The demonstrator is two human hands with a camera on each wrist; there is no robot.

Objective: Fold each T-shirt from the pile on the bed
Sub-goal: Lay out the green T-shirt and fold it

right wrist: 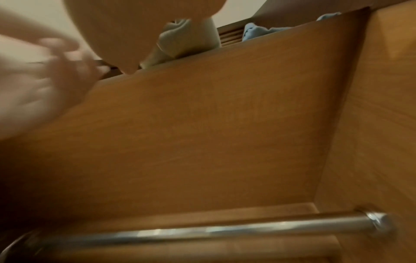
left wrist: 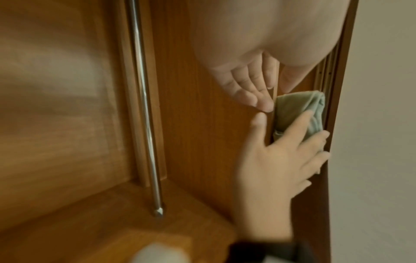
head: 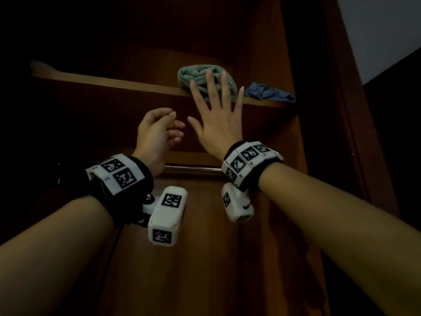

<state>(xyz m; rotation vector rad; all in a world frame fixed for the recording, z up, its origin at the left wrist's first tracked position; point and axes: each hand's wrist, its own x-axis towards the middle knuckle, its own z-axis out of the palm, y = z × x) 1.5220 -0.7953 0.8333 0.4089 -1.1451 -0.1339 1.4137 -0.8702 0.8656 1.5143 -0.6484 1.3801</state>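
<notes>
Nothing gripped: right hand (head: 218,124) raised, fingers straight and spread, fingertips (head: 209,75) against folded green T-shirt (head: 193,79) on wardrobe shelf (head: 118,84); left hand (head: 155,135) lower, beside it, fingers loosely curled, empty; blue garment (head: 268,92) right of green one

A dim brown wooden wardrobe (head: 227,247) stands open, its high shelf (head: 114,84) at twelve o'clock, a metal hanging rail (head: 193,168) beneath, pale wall (head: 382,30) at two o'clock.
</notes>
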